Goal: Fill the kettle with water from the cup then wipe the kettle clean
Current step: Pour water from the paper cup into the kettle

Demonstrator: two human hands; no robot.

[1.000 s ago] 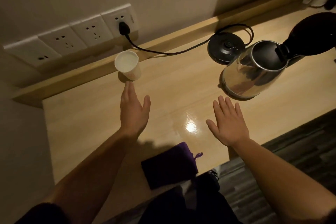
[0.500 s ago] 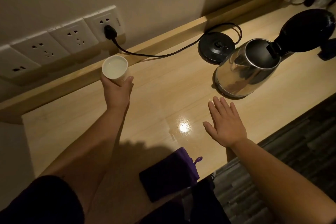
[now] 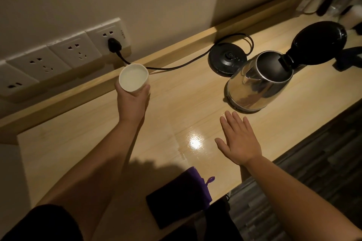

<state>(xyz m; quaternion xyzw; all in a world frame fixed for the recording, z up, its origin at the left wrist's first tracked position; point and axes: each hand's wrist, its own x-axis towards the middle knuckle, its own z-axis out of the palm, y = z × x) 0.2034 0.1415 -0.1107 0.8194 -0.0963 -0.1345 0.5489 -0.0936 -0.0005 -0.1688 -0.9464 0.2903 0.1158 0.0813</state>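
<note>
Kettle [image 3: 256, 84], steel and with its black lid [image 3: 318, 45] flipped open, stands on the right of a pale wooden desk [image 3: 176, 115], just in front of its round black base [image 3: 227, 58]. A cord [image 3: 176, 66] runs from the base to a plug [image 3: 114, 45] in the rightmost of the wall sockets [image 3: 74, 52]. The left hand [image 3: 132, 101] grips a white cup [image 3: 133, 78] from below, fingers wrapped round its side, near the desk's back ledge and well apart from the kettle; the cup is upright and holds a pale liquid. The right hand [image 3: 240, 139] is spread flat, fingers straight and apart, just in front of the kettle. A purple cloth [image 3: 180, 197] lies at the desk's near edge between the two forearms.
</note>
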